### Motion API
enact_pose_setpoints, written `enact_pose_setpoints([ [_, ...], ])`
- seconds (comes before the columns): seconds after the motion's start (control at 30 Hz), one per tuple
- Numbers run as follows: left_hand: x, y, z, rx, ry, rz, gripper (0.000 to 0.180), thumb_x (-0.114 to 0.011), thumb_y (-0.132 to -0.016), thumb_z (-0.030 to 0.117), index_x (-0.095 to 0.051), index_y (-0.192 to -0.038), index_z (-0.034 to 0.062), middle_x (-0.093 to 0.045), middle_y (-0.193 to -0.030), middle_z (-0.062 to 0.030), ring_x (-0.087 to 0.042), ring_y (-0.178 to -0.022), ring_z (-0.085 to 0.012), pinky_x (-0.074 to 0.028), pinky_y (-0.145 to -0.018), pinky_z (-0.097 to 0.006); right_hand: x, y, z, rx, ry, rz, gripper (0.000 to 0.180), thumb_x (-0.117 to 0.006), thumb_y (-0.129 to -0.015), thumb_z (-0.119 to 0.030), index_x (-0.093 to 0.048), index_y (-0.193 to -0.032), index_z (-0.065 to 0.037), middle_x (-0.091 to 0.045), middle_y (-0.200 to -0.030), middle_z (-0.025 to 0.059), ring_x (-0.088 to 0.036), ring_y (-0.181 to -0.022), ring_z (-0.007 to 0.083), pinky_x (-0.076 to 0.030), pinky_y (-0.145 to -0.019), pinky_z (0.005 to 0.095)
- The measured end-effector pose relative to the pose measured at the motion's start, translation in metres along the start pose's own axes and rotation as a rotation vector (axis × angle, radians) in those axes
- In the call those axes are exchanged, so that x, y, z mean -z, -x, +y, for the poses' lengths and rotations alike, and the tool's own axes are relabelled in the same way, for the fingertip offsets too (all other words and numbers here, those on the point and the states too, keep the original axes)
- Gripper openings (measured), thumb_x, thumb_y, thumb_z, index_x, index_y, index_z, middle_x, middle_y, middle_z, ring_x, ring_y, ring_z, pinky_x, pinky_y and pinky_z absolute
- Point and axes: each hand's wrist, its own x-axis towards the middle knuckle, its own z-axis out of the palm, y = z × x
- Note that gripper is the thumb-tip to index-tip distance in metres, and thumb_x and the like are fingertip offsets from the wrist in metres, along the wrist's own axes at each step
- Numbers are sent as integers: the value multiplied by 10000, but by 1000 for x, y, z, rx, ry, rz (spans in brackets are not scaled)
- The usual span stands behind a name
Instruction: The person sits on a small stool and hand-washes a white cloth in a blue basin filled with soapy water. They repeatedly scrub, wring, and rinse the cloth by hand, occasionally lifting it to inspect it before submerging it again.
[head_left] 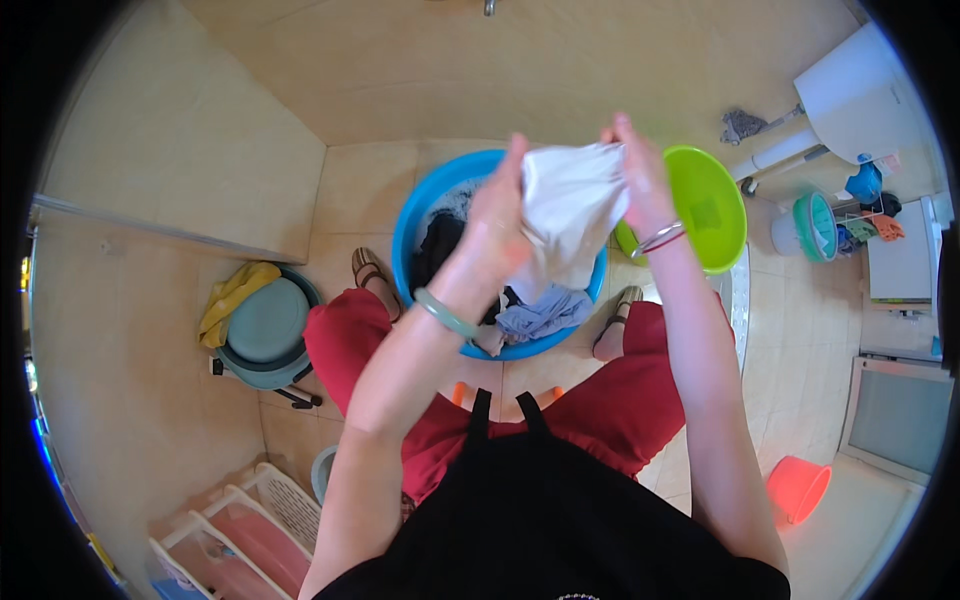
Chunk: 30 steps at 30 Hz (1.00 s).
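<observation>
Black apron [560, 520], red trousers [610, 400], sandals [372, 275]; green bangle [445, 313] L wrist, thin bracelets [660, 239] R.

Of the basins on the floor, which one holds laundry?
The blue basin, right under the hands, between the person's feet: dark and pale clothes lie in it. The green basin beside it looks empty.

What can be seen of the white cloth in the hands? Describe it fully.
The white cloth is soft, creased fabric, plain and unpatterned, bunched up between both hands. The left hand grips its left side and the right hand pinches its top right edge. It hangs in folds above the blue basin, its lower end reaching down toward the dark and pale blue laundry inside. Whether it is wet cannot be told.
</observation>
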Motion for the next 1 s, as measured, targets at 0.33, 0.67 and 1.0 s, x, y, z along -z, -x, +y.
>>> enact_pose_setpoints([
  [0.33,62,4,45,-433,-1016,-335,721,-571,-835,534,-431,-1344,42,-535,-1276,-178,-488,-1187,-272,-377,-999,-382,25,29,-38,-215,-772,-334,402,-528,-935,-378,-592,-1093,-14,-655,-1041,105,-629,-949,199,-513,-841,342],
  [0.67,99,-28,-3,-169,-698,-228,492,-530,-922,297,-444,-1315,13,-561,-1194,-63,-483,-1115,-156,-397,-933,-309,55,22,-71,0,-729,-295,519,-498,-947,-389,-525,-1209,59,-606,-1160,161,-586,-1058,239,-465,-935,364],
  [1.0,70,-47,-44,73,-949,-227,752,-661,-833,394,-296,-1425,106,-385,-1414,-121,-415,-1273,-261,-337,-1049,-407,27,44,-72,16,-891,-348,622,-481,-942,-433,-402,-1330,48,-494,-1309,199,-486,-1210,271,-377,-1042,389],
])
